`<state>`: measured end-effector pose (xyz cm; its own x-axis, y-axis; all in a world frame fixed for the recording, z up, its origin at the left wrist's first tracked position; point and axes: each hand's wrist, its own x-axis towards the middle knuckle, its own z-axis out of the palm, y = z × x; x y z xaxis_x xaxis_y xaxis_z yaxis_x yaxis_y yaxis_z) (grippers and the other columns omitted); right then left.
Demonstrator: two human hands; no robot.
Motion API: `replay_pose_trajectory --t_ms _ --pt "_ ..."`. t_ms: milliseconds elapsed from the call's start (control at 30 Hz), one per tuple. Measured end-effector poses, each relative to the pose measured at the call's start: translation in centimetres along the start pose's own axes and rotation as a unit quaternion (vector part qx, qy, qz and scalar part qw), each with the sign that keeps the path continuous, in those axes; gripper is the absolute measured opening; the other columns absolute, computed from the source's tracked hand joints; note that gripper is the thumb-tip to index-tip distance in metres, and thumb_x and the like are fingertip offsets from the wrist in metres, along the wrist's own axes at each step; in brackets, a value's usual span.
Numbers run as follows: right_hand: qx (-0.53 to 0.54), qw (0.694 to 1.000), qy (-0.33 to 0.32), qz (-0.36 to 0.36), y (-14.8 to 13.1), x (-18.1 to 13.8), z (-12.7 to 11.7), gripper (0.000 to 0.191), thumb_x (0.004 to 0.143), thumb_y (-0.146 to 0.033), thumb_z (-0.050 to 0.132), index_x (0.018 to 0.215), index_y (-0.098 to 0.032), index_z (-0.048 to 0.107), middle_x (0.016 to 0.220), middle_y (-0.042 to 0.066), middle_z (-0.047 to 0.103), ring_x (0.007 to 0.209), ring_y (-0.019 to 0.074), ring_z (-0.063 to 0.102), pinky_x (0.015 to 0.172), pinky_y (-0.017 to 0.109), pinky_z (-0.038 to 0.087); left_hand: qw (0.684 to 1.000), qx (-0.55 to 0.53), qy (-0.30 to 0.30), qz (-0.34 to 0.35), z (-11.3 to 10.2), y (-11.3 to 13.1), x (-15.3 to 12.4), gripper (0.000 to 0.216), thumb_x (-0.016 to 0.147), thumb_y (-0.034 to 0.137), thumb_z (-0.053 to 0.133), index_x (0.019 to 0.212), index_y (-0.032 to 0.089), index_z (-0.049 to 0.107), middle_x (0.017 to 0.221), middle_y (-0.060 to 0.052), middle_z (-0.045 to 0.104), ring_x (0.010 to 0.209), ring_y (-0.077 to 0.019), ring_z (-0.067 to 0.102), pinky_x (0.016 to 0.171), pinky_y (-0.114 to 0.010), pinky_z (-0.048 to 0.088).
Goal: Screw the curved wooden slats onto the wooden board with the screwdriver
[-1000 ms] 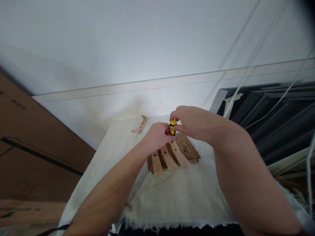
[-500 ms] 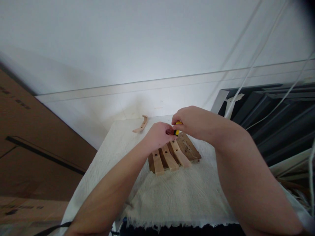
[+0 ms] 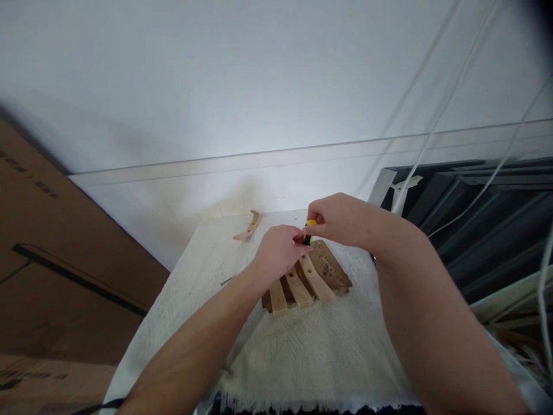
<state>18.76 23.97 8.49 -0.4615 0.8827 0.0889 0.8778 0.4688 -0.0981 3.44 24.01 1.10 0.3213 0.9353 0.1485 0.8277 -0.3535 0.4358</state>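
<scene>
A fan of several wooden slats (image 3: pixel 309 281) with drilled holes lies on a white cloth (image 3: pixel 302 346) covering a small table. My right hand (image 3: pixel 341 222) is closed round a short yellow and black screwdriver (image 3: pixel 309 230), held upright over the far end of the slats. My left hand (image 3: pixel 279 253) rests on that same end with its fingers pinched together at the screwdriver's tip; what they pinch is hidden.
A curved wooden piece (image 3: pixel 248 227) lies at the far left of the table. Brown cardboard boxes (image 3: pixel 56 253) stand to the left. Dark metal frames (image 3: pixel 470 219) and white cables (image 3: pixel 436 115) fill the right. A white wall (image 3: pixel 216 86) is behind.
The view has shifted a little downward in the picture. My right hand has turned on the screwdriver, now covering more of its yellow top. My left hand stays on the slats.
</scene>
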Motion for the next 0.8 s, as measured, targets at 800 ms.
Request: replay_pose_trajectory --t_ms 800 --pt "0.000 0.998 0.006 -0.066 -0.59 -0.07 -0.04 0.028 0.083 -0.023 0.053 0.105 -0.019 0.071 0.104 0.009 0.071 0.093 0.0206 0.064 0.076 0.029 0.044 1.000 0.004 -0.017 0.005 -0.16 0.40 0.23 0.021 0.079 0.028 0.063 0.092 0.015 0.073 0.092 -0.008 0.074 0.080 -0.0205 0.067 0.074 -0.031 0.050"
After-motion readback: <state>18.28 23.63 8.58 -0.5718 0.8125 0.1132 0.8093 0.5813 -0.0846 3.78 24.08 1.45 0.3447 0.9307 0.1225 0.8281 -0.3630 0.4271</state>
